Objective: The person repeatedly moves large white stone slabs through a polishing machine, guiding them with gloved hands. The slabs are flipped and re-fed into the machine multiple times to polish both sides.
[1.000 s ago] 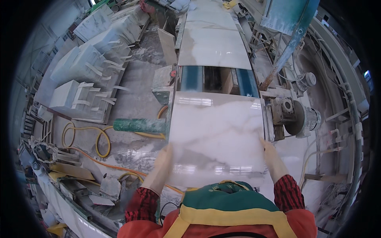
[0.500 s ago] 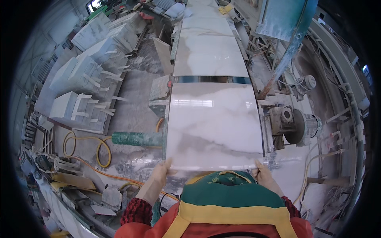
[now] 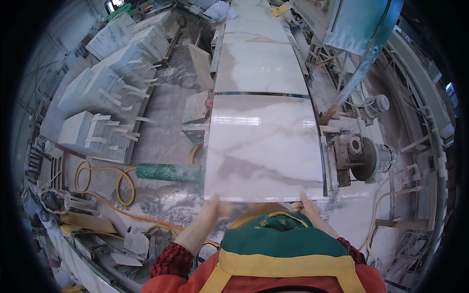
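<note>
A glossy white stone slab with grey-brown veins (image 3: 264, 146) lies flat before me on a conveyor line. My left hand (image 3: 211, 209) is at its near edge, close to the left corner, thumb pointing up; its fingers are smeared by motion. At the same edge, further right, my right hand (image 3: 306, 207) has its fingers curled in and its thumb against the slab's rim. Neither hand is wrapped around the slab. Beyond a narrow dark gap lies a second veined slab (image 3: 261, 66), in line with the first.
A motor with a round disc guard (image 3: 369, 156) sits beside the conveyor at right. To the left, a green cylinder (image 3: 166, 172) sticks out, and a yellow hose (image 3: 126, 193) coils on the floor. Strapped stacks of white slabs (image 3: 105, 97) stand further left. A blue-green machine housing (image 3: 361, 24) rises at far right.
The near slab has slid away from me, and the gap to the far slab has narrowed. Both hands have left the corners and come inward along the near edge.
</note>
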A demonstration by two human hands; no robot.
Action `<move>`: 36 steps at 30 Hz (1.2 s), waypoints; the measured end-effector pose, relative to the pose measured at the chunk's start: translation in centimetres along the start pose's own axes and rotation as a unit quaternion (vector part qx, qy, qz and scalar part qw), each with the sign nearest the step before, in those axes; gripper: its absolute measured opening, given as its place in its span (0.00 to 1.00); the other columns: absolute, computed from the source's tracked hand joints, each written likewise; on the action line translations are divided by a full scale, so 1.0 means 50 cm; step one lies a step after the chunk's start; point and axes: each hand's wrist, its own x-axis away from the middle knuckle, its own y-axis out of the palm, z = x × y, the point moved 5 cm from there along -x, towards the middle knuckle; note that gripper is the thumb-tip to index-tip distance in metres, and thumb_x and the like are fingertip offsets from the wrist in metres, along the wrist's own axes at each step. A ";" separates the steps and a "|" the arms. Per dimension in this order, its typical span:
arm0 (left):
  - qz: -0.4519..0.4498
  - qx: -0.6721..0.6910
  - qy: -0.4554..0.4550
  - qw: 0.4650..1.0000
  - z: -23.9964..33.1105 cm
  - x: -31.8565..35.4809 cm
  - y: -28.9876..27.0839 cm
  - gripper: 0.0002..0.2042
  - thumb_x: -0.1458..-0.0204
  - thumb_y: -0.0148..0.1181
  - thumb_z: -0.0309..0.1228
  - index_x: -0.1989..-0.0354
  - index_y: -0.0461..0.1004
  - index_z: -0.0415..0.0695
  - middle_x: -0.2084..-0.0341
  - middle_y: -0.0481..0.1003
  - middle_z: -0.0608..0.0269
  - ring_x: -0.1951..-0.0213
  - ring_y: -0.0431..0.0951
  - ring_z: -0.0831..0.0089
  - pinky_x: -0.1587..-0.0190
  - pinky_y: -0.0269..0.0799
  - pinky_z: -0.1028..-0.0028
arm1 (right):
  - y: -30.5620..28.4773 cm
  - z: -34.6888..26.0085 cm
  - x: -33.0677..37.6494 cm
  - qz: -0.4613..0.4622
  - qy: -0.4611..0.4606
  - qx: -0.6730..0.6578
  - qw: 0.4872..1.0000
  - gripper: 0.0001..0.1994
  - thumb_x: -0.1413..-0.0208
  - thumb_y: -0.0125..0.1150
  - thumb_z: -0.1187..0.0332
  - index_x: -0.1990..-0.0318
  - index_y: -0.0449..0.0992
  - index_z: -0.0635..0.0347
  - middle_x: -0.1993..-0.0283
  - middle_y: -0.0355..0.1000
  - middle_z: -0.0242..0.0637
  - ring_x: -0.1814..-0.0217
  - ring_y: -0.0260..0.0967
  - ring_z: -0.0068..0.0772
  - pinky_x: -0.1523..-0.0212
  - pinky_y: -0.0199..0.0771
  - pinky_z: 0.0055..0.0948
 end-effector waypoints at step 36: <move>0.019 -0.013 -0.018 1.000 0.032 -0.093 0.019 0.34 0.20 0.44 0.55 0.54 0.81 0.28 0.65 0.86 0.48 0.69 0.85 0.61 0.59 0.87 0.63 | 0.005 -0.065 -0.084 0.070 -0.036 0.053 0.996 0.40 0.30 0.62 0.33 0.71 0.83 0.72 0.71 0.82 0.50 0.76 0.79 0.46 0.69 0.88 0.47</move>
